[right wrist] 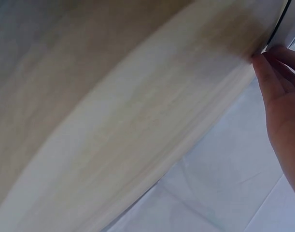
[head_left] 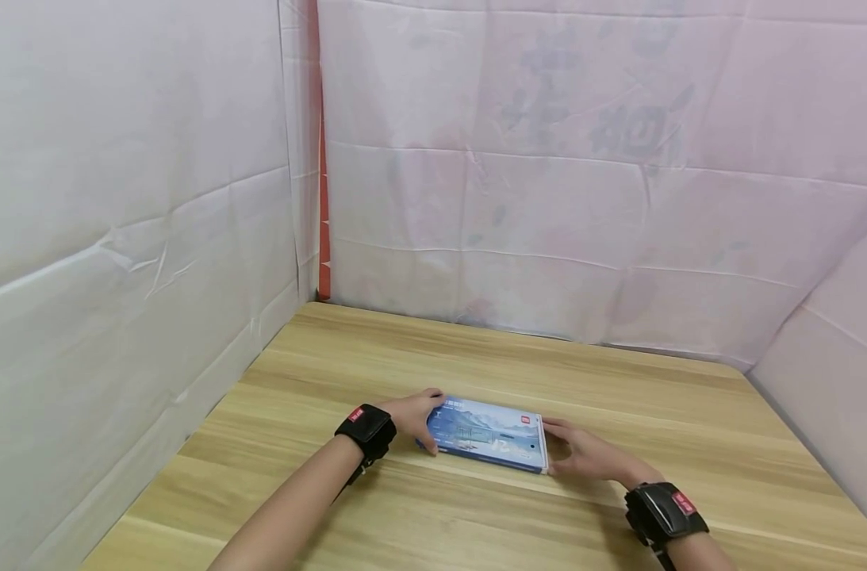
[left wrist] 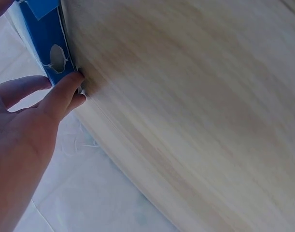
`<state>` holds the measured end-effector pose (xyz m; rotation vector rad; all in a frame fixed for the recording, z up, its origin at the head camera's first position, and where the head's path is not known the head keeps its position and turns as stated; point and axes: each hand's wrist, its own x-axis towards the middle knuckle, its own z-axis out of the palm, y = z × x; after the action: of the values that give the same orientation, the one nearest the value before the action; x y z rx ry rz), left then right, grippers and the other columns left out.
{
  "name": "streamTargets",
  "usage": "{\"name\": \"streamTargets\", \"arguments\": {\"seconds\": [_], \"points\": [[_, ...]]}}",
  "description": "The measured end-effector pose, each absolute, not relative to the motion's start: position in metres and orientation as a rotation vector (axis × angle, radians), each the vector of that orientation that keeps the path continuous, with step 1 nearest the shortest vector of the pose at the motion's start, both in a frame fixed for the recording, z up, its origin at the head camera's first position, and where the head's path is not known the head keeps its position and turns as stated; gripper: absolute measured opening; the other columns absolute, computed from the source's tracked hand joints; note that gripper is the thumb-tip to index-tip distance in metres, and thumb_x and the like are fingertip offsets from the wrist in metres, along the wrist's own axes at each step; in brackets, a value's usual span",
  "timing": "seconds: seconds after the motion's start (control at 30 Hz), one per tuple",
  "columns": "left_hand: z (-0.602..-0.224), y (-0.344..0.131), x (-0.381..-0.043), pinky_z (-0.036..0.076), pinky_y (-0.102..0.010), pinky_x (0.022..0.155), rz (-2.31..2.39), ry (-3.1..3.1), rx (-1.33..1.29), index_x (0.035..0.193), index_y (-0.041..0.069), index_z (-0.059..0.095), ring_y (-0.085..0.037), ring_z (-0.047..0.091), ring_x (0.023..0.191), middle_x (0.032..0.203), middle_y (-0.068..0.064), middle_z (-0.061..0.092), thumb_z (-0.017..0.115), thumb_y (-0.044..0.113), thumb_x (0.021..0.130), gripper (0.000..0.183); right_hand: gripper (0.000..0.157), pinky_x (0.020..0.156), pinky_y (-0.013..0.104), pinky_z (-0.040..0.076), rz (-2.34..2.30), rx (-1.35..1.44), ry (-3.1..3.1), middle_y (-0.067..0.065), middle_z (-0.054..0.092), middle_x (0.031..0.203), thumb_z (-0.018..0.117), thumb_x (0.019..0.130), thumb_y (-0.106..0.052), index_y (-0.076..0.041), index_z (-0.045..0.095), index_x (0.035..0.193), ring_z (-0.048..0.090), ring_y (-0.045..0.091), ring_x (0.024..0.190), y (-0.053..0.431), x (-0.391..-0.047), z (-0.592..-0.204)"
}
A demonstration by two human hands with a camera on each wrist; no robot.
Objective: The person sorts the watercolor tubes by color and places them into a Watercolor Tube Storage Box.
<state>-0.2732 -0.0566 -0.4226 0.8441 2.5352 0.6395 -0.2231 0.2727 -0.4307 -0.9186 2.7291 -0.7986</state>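
Observation:
A flat blue cardboard box (head_left: 485,432) printed with a lake and mountains lies at the middle of the table, with a white strip along its right end. My left hand (head_left: 413,416) grips the left end, thumb on the near side and fingers at the far corner. Across the opposite end, my right hand (head_left: 586,454) holds the box with fingertips at its two corners. The left wrist view shows the blue end face (left wrist: 41,36) with a torn oval hole and a loose flap. In the right wrist view, the right hand's fingers (right wrist: 265,72) meet the box edge low down.
The wood-grain table (head_left: 404,515) reaches to pale creased sheets on its left, back and right sides. A narrow red strip (head_left: 324,198) shows in the back left corner between the left sheet (head_left: 133,238) and the back sheet (head_left: 547,159). Black straps sit on both wrists.

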Motion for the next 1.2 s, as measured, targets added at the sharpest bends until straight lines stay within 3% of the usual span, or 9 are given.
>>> {"name": "streamTargets", "arguments": {"seconds": [1.2], "points": [[-0.416,-0.049,-0.272,0.032,-0.03,0.101,0.573,2.543,0.829,0.143,-0.001,0.025,-0.025,0.03,0.129,0.146,-0.015,0.021,0.083,0.02,0.069,0.097,0.073,0.094,0.058,0.031,-0.751,-0.871,2.748,0.034,0.036,0.131,0.074,0.074,-0.017,0.018,0.039,0.128,0.034,0.048,0.12,0.263,-0.222,-0.429]]}}
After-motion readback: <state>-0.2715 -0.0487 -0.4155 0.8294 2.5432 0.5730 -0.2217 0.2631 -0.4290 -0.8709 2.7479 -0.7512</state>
